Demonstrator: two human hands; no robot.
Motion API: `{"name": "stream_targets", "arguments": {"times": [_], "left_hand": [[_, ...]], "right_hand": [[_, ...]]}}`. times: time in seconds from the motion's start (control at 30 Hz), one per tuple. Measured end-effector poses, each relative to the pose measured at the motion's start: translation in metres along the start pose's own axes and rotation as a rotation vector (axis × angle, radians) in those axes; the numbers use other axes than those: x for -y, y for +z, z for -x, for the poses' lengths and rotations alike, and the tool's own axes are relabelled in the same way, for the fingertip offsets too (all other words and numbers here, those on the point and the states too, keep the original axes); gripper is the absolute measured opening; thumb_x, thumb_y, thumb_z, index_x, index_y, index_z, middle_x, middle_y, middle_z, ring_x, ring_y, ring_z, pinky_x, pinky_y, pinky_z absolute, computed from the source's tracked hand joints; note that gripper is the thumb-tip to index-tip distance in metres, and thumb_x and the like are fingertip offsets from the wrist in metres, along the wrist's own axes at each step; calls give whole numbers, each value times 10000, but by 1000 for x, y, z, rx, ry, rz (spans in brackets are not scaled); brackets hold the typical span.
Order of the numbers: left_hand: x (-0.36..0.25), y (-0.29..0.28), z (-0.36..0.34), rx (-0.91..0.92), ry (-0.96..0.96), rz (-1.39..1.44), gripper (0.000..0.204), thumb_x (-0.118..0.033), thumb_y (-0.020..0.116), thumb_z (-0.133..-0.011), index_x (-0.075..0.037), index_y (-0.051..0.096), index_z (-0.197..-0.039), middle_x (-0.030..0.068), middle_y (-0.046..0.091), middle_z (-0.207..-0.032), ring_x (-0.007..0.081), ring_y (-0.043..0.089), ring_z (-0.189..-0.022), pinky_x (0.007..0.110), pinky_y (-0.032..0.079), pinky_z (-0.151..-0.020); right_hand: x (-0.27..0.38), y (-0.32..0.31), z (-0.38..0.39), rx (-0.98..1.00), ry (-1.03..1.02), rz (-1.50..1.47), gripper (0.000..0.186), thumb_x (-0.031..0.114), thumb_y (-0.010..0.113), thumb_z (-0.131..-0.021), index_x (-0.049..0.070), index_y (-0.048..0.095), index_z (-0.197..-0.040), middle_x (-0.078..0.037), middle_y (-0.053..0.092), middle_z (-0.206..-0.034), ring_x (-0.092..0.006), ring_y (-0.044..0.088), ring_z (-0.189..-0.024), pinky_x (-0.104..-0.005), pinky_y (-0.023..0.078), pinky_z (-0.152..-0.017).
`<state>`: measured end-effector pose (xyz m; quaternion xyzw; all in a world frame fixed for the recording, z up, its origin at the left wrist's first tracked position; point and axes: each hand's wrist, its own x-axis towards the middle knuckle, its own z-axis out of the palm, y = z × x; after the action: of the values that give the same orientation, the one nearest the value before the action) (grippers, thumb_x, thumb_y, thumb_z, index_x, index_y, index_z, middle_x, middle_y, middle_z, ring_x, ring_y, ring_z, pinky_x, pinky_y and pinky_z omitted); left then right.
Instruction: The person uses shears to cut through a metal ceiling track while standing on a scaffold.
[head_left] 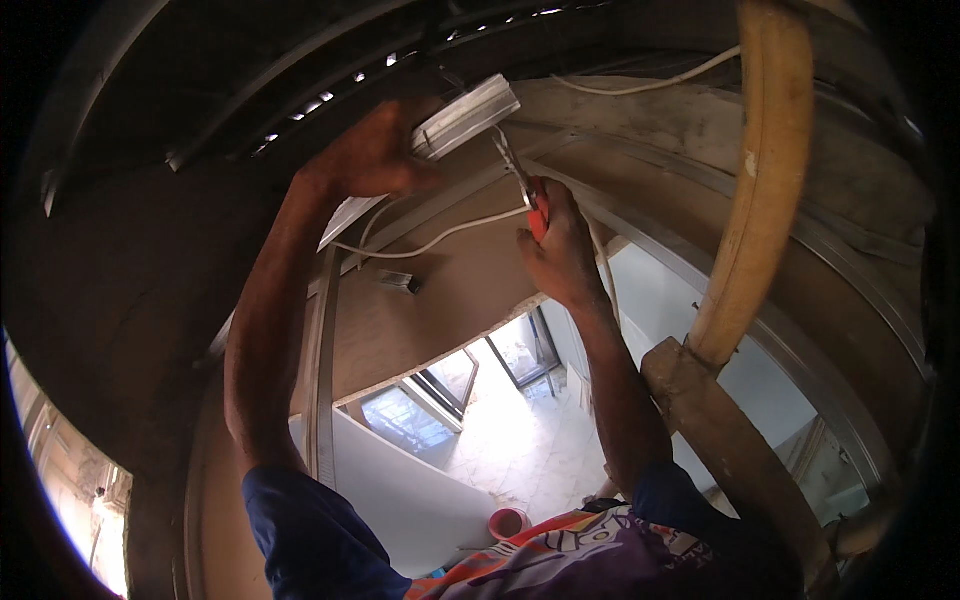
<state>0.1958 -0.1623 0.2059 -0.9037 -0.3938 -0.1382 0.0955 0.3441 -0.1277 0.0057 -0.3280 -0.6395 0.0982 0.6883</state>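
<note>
My left hand is closed around a silver metal channel, which slants up to the right with its cut end free. The channel's lower part passes behind my wrist. In my right hand are tin snips with red handles. Their blades point up toward the underside of the channel near its end; whether they touch the metal I cannot tell. Below the channel, a short metal offcut lies on a brown board. A white cable runs loosely behind the snips.
A thick round wooden pole rises at the right, meeting a wooden beam. Metal framing strips run along the board. Far below, past the board's edge, are a tiled floor and a red bucket. Dark roof ribs hang overhead.
</note>
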Motion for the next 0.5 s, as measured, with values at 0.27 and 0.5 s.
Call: {"name": "stream_targets", "arguments": {"times": [0.27, 0.5], "left_hand": [[17, 7, 7, 118, -149, 108, 473, -164, 660, -630, 87, 549, -1015, 149, 616, -724, 194, 602, -574, 332, 494, -576], [22, 15, 13, 120, -101, 5, 421, -229, 724, -632, 43, 604, -930, 156, 622, -763, 244, 605, -650, 322, 472, -606]], "right_hand": [[6, -19, 31, 83, 221, 26, 407, 35, 552, -716, -20, 447, -1106, -217, 537, -991, -346, 544, -956, -406, 428, -820], [14, -21, 35, 230, 248, -28, 353, 84, 558, -727, -26, 459, -1047, -210, 567, -883, -327, 590, -842, -384, 459, -740]]}}
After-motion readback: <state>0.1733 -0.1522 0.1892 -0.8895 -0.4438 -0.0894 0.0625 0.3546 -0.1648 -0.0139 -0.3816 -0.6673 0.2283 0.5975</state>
